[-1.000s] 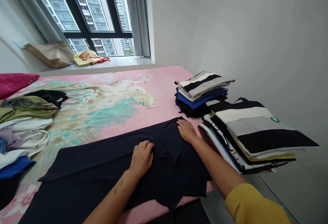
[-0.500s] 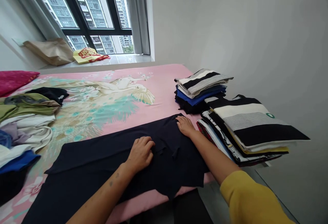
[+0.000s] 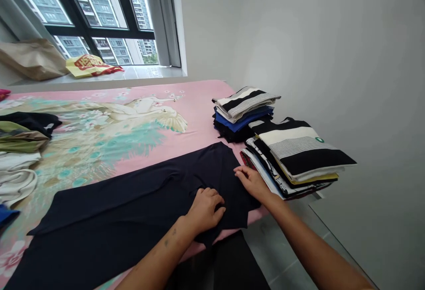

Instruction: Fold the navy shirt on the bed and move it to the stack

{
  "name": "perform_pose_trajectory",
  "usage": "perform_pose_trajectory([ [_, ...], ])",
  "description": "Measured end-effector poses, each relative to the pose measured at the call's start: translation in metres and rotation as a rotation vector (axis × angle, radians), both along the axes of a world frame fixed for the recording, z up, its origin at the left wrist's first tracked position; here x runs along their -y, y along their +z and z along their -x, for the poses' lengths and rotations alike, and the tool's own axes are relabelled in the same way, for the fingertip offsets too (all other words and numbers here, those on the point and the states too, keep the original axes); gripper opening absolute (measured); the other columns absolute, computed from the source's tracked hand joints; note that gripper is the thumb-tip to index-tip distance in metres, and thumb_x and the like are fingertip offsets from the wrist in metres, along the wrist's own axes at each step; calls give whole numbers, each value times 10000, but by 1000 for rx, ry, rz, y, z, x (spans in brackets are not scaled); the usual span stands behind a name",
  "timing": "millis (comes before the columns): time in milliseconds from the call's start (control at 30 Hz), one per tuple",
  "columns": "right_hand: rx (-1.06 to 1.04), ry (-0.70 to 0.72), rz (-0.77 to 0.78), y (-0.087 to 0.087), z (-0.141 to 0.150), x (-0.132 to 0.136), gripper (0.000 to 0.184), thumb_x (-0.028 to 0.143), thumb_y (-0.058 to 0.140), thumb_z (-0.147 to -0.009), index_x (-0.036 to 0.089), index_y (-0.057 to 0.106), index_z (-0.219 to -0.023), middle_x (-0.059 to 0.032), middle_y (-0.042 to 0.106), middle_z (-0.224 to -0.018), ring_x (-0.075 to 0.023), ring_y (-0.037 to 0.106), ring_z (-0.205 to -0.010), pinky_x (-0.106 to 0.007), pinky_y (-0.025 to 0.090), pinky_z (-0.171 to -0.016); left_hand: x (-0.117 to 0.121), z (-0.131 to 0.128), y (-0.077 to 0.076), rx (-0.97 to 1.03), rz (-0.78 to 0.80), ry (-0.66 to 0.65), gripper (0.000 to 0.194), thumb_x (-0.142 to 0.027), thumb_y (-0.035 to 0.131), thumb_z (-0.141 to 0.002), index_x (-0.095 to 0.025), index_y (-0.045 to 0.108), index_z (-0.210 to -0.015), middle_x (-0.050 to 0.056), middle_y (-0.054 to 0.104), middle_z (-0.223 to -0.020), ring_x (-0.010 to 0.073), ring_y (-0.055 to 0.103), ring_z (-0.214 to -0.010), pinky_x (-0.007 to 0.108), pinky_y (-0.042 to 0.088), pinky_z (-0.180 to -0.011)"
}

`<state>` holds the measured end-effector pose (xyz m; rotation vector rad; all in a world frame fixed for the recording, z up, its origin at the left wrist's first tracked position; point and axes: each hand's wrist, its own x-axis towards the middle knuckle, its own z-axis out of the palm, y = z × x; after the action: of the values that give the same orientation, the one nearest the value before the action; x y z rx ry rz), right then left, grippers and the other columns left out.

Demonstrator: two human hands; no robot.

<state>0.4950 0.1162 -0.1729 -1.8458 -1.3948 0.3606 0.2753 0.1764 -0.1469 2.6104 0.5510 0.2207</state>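
Dark navy trousers lie spread across the bed, their legs running to the left and the wider end at the right. My left hand rests on the cloth near its lower right part, fingers curled into it, with small creases around the fingertips. At the right edge of the trousers is my right hand, fingers loosely bent and a little apart, with no cloth visibly gripped. Just beyond it stands a stack of folded clothes topped by a black-and-white striped garment.
Another folded pile with a striped top sits behind the near stack. Loose clothes, among them an olive green garment, lie at the left on the pink patterned bedsheet. A paper bag and a yellow bag rest on the windowsill.
My right hand has come back from the trousers' far corner toward me, along their right edge. My left hand has shifted right over the cloth. The view has turned right.
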Motion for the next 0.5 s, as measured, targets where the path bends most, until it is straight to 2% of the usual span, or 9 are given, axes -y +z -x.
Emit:
perform_pose_trajectory([
  [67,103,20,34,1,12,23,247,385,494,-853,219,628,-977,-43,641,-985,-187,561,-975,-348,417,-897,12,9,1,26,-29,54,258,-414,584,-773,-211,614,-930,50,595,-953,205,512,-915,366,335,-831],
  [167,263,59,75,2,33,44,185,376,609,-771,229,634,-881,-61,602,-1101,-247,475,-1110,-441,326,-981,34,20,-4,-3,-113,155,550,-538,677,-641,-193,566,-1055,81,577,-1040,255,492,-972,406,326,-864],
  [267,214,110,17,4,54,57,81,300,574,-798,221,576,-779,-48,612,-1028,-220,497,-1062,-433,314,-990,54,28,-15,-39,-154,242,735,-526,730,-571,-184,504,-1181,114,554,-1152,293,467,-1052,441,297,-912],
  [300,157,116,-9,6,61,61,80,285,535,-825,221,553,-781,-41,615,-955,-197,524,-987,-402,351,-953,59,30,-19,-39,-160,271,737,-501,726,-586,-180,488,-1204,125,547,-1177,298,461,-1070,447,289,-921],
  [367,33,112,-43,9,71,69,101,288,462,-870,225,515,-811,-27,589,-836,-166,540,-835,-330,416,-820,65,33,-24,-18,-170,323,621,-406,669,-672,-170,478,-1213,134,550,-1182,292,468,-1074,444,296,-914],
  [433,-55,110,-67,13,78,74,120,301,409,-899,228,490,-849,-17,554,-788,-150,526,-749,-282,418,-699,66,36,-24,12,-168,355,462,-239,574,-723,-170,503,-1174,119,576,-1135,266,495,-1038,423,319,-887],
  [500,-106,97,-110,15,81,77,121,304,383,-914,227,476,-900,-5,530,-768,-133,512,-692,-256,401,-638,61,39,-19,35,-138,365,387,-115,494,-703,-184,554,-1080,84,614,-1044,236,530,-973,399,344,-854],
])
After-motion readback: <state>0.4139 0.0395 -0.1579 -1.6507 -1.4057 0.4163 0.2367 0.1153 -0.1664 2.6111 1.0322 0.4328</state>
